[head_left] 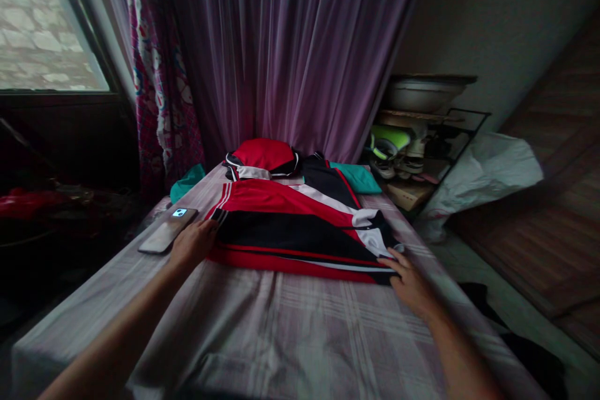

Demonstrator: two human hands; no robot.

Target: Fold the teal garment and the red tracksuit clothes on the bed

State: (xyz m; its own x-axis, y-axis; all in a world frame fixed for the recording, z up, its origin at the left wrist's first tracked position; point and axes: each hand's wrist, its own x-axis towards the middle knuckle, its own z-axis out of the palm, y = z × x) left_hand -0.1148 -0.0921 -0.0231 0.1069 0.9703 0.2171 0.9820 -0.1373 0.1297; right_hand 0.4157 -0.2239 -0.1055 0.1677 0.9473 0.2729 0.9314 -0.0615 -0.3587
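A red, black and white jacket (300, 231) lies folded across a bed covered by a pale checked sheet (281, 331). My left hand (193, 242) rests at the jacket's left edge, its fingers curled onto the cloth. At the lower right corner of the jacket my right hand (409, 281) lies with its fingers on the fabric's edge. Whether either hand pinches the cloth is hard to tell in the dim light. A phone (167, 230) with a lit screen lies just left of my left hand.
A second red and black garment (265, 159) and teal cloth (359, 178) lie at the bed's far end. Purple curtains (300, 50) hang behind. A rack with shoes (412, 150) and a white bag (487, 172) stand to the right. A window (42, 25) is at the left.
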